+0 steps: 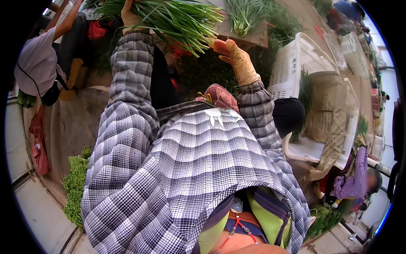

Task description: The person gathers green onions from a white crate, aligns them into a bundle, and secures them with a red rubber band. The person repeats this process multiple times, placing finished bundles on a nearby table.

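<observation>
A thick bunch of long flat green leaves with pale stem ends, apparently Chinese chives [177, 20], lies across the top of the view. My left hand [130, 17], in a tan glove, grips it near its left part; the leaves hide some of the fingers. Its cut ends point right, towards my right hand [239, 60]. That hand is gloved too, with orange fingertips raised close beside the stem ends. The fingers are apart and hold nothing; whether they touch the stems I cannot tell. A smaller bunch [244, 16] rests on a wooden board [258, 36] beyond.
White plastic crates [285, 70] stand at my right, one with brown sacking [323, 108] over it. Loose greens [203, 70] cover the ground below my hands. Stacked green bundles [76, 187] lie at left. A person [38, 63] is at upper left, another [352, 181] at right.
</observation>
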`<state>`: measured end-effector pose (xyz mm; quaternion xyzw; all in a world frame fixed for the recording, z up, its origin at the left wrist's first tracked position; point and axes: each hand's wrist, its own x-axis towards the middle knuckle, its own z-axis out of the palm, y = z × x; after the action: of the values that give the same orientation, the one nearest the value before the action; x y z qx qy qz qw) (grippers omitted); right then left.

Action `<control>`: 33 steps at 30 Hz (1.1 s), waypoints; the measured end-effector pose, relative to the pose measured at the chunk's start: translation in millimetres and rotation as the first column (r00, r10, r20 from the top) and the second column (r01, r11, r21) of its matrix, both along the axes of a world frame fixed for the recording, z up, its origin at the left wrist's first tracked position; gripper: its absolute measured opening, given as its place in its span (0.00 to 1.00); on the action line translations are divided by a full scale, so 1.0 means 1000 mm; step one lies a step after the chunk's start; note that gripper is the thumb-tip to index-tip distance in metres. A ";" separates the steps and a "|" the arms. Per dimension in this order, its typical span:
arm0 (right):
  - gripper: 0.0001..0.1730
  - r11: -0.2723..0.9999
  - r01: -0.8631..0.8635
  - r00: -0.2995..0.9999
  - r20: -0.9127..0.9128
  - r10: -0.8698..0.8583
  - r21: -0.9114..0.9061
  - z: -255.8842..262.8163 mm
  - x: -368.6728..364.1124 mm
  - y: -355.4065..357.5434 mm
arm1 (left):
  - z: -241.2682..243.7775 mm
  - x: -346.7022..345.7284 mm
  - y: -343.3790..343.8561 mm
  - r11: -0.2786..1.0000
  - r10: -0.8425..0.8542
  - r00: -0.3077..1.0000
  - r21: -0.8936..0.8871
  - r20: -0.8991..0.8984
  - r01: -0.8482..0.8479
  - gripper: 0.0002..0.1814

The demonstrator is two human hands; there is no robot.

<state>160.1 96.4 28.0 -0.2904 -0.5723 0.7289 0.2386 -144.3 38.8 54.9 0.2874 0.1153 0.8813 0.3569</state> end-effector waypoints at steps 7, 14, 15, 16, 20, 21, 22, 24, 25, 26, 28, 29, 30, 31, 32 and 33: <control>0.14 0.996 0.065 0.982 -0.173 -0.075 -0.058 0.011 -0.038 -0.020 | 0.003 -0.001 -0.007 0.998 0.049 0.998 0.036 0.040 -0.050 0.10; 0.08 0.987 0.095 0.995 0.013 -0.097 0.132 -0.001 -0.034 -0.022 | 0.001 0.001 -0.010 0.991 -0.029 0.995 0.134 0.093 0.017 0.09; 0.08 0.975 0.113 0.992 0.040 -0.122 0.192 -0.004 -0.032 -0.022 | 0.000 -0.003 -0.009 0.986 -0.061 0.995 0.157 0.073 0.049 0.09; 0.07 0.964 0.137 0.990 -0.008 -0.139 0.229 -0.009 -0.030 -0.021 | -0.002 -0.006 -0.009 0.980 -0.092 0.994 0.180 0.052 0.082 0.10; 0.05 0.948 0.190 0.978 -0.132 -0.161 0.255 -0.012 -0.019 -0.017 | -0.003 -0.006 -0.008 0.979 0.020 0.998 0.200 0.059 -0.031 0.11; 0.04 0.954 0.189 0.976 -0.147 -0.158 0.232 -0.010 -0.016 -0.016 | -0.002 -0.006 -0.009 0.979 0.022 0.999 0.202 0.049 -0.031 0.11; 0.05 0.970 0.207 0.964 -0.198 -0.180 0.126 -0.014 -0.012 -0.014 | -0.001 -0.006 -0.010 0.978 0.024 0.999 0.205 0.039 -0.031 0.11; 0.04 0.976 0.203 0.965 -0.188 -0.185 0.078 -0.008 0.000 -0.011 | -0.001 -0.005 -0.011 0.974 0.034 0.998 0.223 0.056 -0.046 0.11; 0.05 0.979 0.198 0.966 -0.182 -0.185 0.055 -0.006 0.006 -0.009 | -0.001 -0.005 -0.012 0.971 0.041 0.997 0.232 0.066 -0.055 0.11; 0.04 0.969 0.240 0.956 -0.188 -0.226 0.056 -0.011 0.012 -0.005 | -0.001 -0.005 -0.014 0.968 0.027 0.998 0.248 0.052 -0.039 0.11; 0.06 0.942 0.319 0.947 -0.061 -0.314 0.102 -0.025 0.029 0.006 | 0.001 -0.003 -0.013 0.961 -0.012 1.000 0.277 0.027 0.004 0.11; 0.06 0.934 0.335 0.942 -0.029 -0.334 0.124 -0.028 0.036 0.009 | 0.003 -0.001 -0.013 0.963 -0.018 1.000 0.270 0.008 0.015 0.11; 0.04 0.917 0.392 0.919 -0.071 -0.387 0.077 -0.036 0.043 0.011 | 0.008 0.006 -0.014 0.964 -0.026 1.000 0.265 -0.014 0.029 0.11; 0.14 0.950 0.291 0.957 -0.023 -0.291 0.110 -0.048 0.054 0.018 | 0.011 0.010 -0.016 0.966 -0.028 0.999 0.257 -0.036 0.036 0.11; 0.21 0.905 0.104 0.919 0.308 -0.246 0.411 -0.059 0.062 0.027 | 0.010 0.010 -0.015 0.969 -0.036 0.999 0.244 -0.008 0.036 0.11; 0.28 0.786 -0.174 0.754 0.594 -0.281 0.593 -0.063 0.064 0.029 | 0.009 0.010 -0.014 0.973 -0.045 0.999 0.226 0.016 0.040 0.11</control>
<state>224.5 125.7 -34.9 -0.4495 -0.8143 0.3449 0.1264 -134.5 25.0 63.5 0.3193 0.0046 0.8839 0.3417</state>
